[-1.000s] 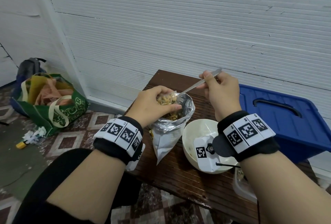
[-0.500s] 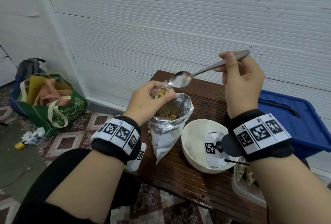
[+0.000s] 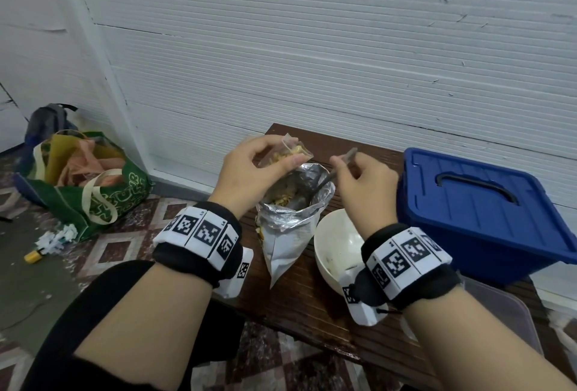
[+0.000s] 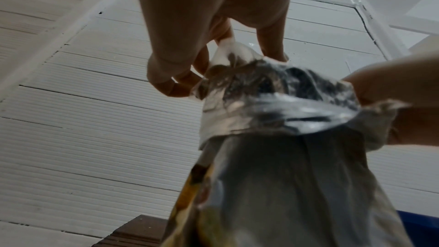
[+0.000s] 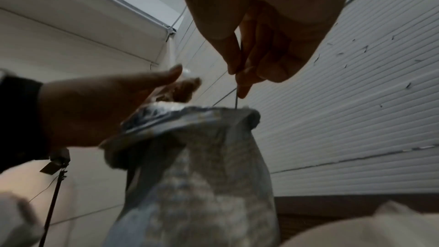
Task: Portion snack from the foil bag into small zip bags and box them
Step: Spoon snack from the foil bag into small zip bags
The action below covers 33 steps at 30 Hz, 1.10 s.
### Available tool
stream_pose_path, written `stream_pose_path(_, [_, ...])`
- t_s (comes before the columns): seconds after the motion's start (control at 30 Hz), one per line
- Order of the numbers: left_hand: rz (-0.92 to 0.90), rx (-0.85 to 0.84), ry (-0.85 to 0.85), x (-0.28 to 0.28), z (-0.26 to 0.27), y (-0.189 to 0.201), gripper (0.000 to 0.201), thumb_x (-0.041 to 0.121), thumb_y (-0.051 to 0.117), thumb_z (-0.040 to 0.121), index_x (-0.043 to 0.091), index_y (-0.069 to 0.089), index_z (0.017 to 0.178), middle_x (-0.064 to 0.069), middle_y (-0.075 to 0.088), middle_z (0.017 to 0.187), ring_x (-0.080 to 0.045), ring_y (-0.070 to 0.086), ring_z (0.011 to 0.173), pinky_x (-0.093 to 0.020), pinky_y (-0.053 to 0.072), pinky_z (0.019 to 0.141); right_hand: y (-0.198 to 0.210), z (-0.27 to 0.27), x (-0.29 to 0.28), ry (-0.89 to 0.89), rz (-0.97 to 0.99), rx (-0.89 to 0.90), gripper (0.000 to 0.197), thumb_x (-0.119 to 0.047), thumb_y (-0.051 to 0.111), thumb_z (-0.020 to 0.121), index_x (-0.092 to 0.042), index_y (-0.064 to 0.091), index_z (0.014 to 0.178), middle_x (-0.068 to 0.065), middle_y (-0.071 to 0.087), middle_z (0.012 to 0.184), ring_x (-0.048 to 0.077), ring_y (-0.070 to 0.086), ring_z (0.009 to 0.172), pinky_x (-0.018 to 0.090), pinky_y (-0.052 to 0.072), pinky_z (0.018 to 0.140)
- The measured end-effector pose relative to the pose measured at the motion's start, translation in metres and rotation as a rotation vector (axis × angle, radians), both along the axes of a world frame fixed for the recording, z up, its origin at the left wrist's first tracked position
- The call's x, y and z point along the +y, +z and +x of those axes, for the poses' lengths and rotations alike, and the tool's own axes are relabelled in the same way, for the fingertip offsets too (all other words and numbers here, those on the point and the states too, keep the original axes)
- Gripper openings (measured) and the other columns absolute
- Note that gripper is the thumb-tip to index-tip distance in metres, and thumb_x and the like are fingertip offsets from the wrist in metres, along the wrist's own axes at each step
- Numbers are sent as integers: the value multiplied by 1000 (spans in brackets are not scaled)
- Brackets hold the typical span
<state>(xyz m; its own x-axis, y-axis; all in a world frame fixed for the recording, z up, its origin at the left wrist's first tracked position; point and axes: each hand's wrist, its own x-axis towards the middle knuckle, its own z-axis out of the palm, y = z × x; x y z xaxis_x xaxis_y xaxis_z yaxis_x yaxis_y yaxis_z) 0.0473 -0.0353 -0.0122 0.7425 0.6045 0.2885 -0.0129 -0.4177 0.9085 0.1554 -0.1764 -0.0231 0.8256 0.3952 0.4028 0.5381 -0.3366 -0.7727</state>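
Over the mouth of the foil bag (image 3: 288,225), which stands open on the wooden bench (image 3: 312,312), the left hand (image 3: 249,175) pinches a small clear zip bag (image 3: 290,153) by its rim, thumb and fingertips curled on the film; some snack already sits inside it. To the right, the right hand (image 3: 362,184) grips a spoon (image 3: 338,169) by its handle, fingers closed round it, the bowl end down inside the foil bag and out of sight.

The zip bag looks thin, limp and slippery, so it probably needs holding at the lip on both sides to keep the mouth open; a hold lower down would likely crush the brittle pieces. The foil bag seems light, crinkly and easy to tip, best steadied at its folded-over collar. The spoon is stiff; a grip far up the handle gives reach. A white bowl (image 3: 337,247) sits near right, a blue box (image 3: 487,203) further right.
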Motion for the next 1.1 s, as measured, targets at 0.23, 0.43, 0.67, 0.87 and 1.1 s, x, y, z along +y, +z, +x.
stream_pose_path(0.23, [-23,-49,-40,-2,-1,5,36,57,72,63,43,72,96,7,70,103,-14,63,93,-29,55,74,-5,-1,1,8,7,129,11,-29,70,85,-19,68,82,-9,57,65,-10,51,60,4,36,56])
stream_pose_path(0.43, [-52,-49,-73,-6,-3,10,39,53,73,65,40,72,102,8,72,105,-12,65,99,-43,57,84,7,-2,-11,-49,98,159,19,-40,61,90,-21,63,90,-10,57,75,-7,53,68,3,37,59])
stream_pose_path(0.67, [-47,-74,-143,-28,-5,22,37,45,71,70,36,71,105,6,72,103,-8,67,97,-33,57,85,33,-8,-27,-38,163,119,29,-39,55,93,-17,69,81,-5,65,77,2,55,73,4,36,62])
stream_pose_path(0.87, [10,-87,-219,-54,-1,22,39,49,69,70,38,70,108,6,70,106,-9,64,101,-33,53,91,61,-22,-44,67,149,191,32,-40,63,88,-18,71,66,9,70,72,18,65,71,30,49,68])
stream_pose_path(1.1, [16,-86,-277,-77,-1,27,42,46,69,72,35,69,113,9,67,105,-3,62,95,-26,51,89,71,-24,-67,42,122,173,21,-23,69,82,-14,73,64,7,70,68,25,67,76,40,54,75])
